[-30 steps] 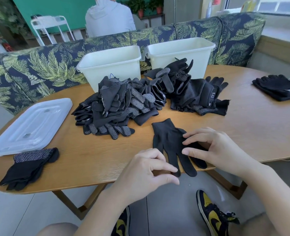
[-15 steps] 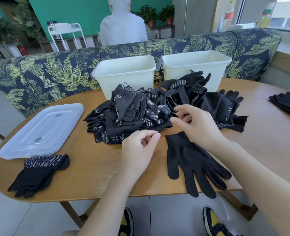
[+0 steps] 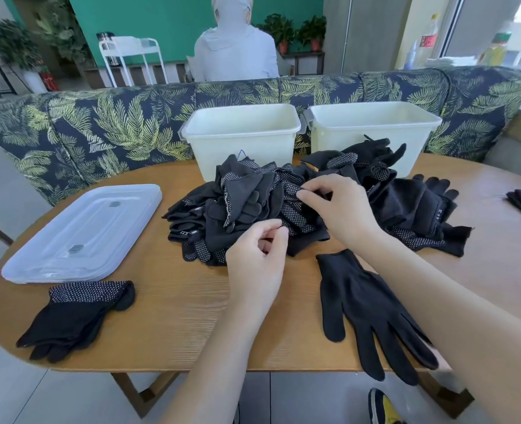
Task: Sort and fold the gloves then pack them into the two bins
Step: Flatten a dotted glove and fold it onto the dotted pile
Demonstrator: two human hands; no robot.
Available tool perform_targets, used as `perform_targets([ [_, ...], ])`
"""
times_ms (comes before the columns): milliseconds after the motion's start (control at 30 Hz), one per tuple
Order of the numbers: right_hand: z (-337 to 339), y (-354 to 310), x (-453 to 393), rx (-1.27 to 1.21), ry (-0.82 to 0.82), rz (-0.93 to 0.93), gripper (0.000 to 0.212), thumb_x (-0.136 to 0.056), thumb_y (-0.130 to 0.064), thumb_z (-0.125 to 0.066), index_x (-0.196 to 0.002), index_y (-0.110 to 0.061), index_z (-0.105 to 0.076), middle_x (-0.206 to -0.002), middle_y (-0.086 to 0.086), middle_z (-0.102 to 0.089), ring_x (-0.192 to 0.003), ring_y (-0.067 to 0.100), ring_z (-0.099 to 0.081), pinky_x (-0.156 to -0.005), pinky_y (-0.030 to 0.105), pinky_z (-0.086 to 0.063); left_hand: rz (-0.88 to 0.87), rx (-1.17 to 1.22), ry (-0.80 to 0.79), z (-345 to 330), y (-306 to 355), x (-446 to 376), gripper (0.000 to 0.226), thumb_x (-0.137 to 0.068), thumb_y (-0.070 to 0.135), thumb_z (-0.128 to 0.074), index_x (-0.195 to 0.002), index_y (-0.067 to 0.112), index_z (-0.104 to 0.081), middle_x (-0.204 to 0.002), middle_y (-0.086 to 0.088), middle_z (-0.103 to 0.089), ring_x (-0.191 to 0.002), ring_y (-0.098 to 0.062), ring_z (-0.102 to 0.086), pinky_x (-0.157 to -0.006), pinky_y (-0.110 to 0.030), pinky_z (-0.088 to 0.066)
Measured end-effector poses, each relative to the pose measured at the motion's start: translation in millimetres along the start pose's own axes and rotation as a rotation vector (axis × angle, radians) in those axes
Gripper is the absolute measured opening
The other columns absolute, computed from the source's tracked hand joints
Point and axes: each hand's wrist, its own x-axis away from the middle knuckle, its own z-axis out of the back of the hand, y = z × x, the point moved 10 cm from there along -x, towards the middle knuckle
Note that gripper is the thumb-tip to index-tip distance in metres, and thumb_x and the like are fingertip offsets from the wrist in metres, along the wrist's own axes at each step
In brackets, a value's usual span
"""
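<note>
Head view, right hand: the right hand (image 3: 339, 209) reaches into the glove heap (image 3: 253, 206), thumb and forefinger pinching a fold of dotted cloth at the top of it.
Head view, left hand: the left hand (image 3: 257, 255) sits at the near edge of the same heap, fingers curled in with the tips at dark cloth; whether it truly grips a glove or only touches one I cannot tell.
Heap: straight ahead of both hands, its bulk spreading to the left of the left hand and out past the right hand.
Plain glove (image 3: 366, 310): lies flat under the right forearm, nearer the body than either hand; cuff toward the heap, fingers pointing back over the table edge, so its long axis runs roughly away from and toward the person.
Nearer hand: the right, by my judgement, both for the pinched piece and for the plain glove beneath it.
Left bin (image 3: 241, 139) and right bin (image 3: 372, 133): beyond the heap, past both hands' fingertips, open-topped; no gloves show inside from here.
Folded dotted gloves (image 3: 78, 313): well off to the left of the left hand, near the lids (image 3: 81, 231).
Step in hand: likely drawing a mate out of the heap.
</note>
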Motion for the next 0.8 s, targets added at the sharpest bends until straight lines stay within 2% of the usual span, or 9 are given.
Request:
perform_targets([
  [67, 9, -5, -1, -0.059, 0.033, -0.001, 0.005, -0.091, -0.029, -0.075, -0.09, -0.025, -0.078, -0.092, -0.019, -0.07, -0.088, -0.014, -0.059, -0.081, 0.004, -0.039, -0.005, 0.017, 0.006, 1, 3, 0, 0.018, -0.095, 0.029, -0.07, -0.112, 0.03, -0.075, -0.093, 0.02, -0.073, -0.081, -0.002, -0.066, -0.08, -0.037, -0.059],
  [200, 15, -16, -3, -0.22, 0.012, -0.005, 0.014, -0.092, -0.025, -0.074, -0.082, -0.035, -0.072, -0.08, -0.021, -0.072, -0.08, -0.003, -0.064, -0.079, 0.02, -0.047, 0.006, 0.105, -0.001, 1, 6, 3, 0.037, -0.096, 0.03, -0.067, -0.132, 0.04, -0.063, -0.105, 0.017, -0.073, -0.088, -0.007, -0.071, -0.08, -0.043, -0.061],
  [300, 19, -27, 0, -0.265, -0.027, 0.016, 0.012, -0.092, -0.024, -0.074, -0.084, -0.032, -0.073, -0.082, -0.014, -0.074, -0.077, 0.006, -0.065, -0.079, 0.03, -0.053, 0.027, 0.212, -0.035, -2, 8, 4, 0.049, -0.097, 0.028, -0.068, -0.142, 0.04, -0.054, -0.111, 0.008, -0.074, -0.092, -0.011, -0.074, -0.083, -0.041, -0.06],
  [400, 23, -36, 4, -0.273, -0.059, 0.042, 0.01, -0.094, -0.022, -0.073, -0.086, -0.028, -0.073, -0.084, -0.011, -0.074, -0.078, 0.009, -0.066, -0.081, 0.031, -0.054, 0.067, 0.312, -0.09, -7, 12, 3, 0.05, -0.098, 0.03, -0.067, -0.145, 0.038, -0.051, -0.116, 0.006, -0.073, -0.1, -0.011, -0.073, -0.085, -0.036, -0.061],
  [500, 33, -44, 9, -0.293, -0.054, 0.061, 0.006, -0.096, -0.02, -0.071, -0.09, -0.021, -0.072, -0.088, -0.006, -0.076, -0.085, 0.018, -0.07, -0.087, 0.037, -0.055, 0.072, 0.349, -0.096, -5, 19, 0, 0.046, -0.1, 0.033, -0.064, -0.145, 0.034, -0.053, -0.11, 0.01, -0.075, -0.102, -0.01, -0.072, -0.086, -0.035, -0.061],
  [567, 41, -51, 12, -0.322, -0.048, 0.069, 0.005, -0.097, -0.02, -0.07, -0.094, -0.018, -0.071, -0.091, -0.001, -0.076, -0.082, 0.013, -0.071, -0.08, 0.03, -0.056, 0.073, 0.364, -0.083, -1, 23, -4, 0.039, -0.102, 0.032, -0.061, -0.14, 0.03, -0.058, -0.106, 0.018, -0.075, -0.102, -0.009, -0.072, -0.085, -0.034, -0.061],
  [633, 48, -60, 19, -0.35, -0.062, 0.078, 0.006, -0.097, -0.02, -0.069, -0.095, -0.015, -0.07, -0.09, 0.0, -0.076, -0.066, -0.001, -0.065, -0.063, 0.013, -0.05, 0.069, 0.377, -0.076, 2, 27, -7, 0.03, -0.103, 0.033, -0.059, -0.133, 0.03, -0.062, -0.107, 0.02, -0.074, -0.103, -0.009, -0.072, -0.086, -0.036, -0.061],
  [733, 54, -70, 33, -0.415, -0.14, 0.081, 0.006, -0.093, -0.017, -0.073, -0.092, -0.011, -0.072, -0.082, -0.003, -0.074, -0.059, -0.001, -0.061, -0.059, 0.011, -0.047, 0.05, 0.415, -0.069, 5, 33, -8, 0.026, -0.105, 0.033, -0.056, -0.126, 0.026, -0.068, -0.115, 0.011, -0.074, -0.108, -0.012, -0.071, -0.089, -0.041, -0.06],
  [800, 56, -71, 47, -0.457, -0.223, 0.066, 0.007, -0.087, -0.017, -0.078, -0.087, -0.01, -0.074, -0.08, -0.003, -0.074, -0.064, 0.001, -0.063, -0.063, 0.013, -0.049, 0.033, 0.453, -0.059, 7, 38, -6, 0.027, -0.105, 0.032, -0.055, -0.122, 0.021, -0.073, -0.12, 0.005, -0.074, -0.113, -0.014, -0.069, -0.093, -0.042, -0.059],
])
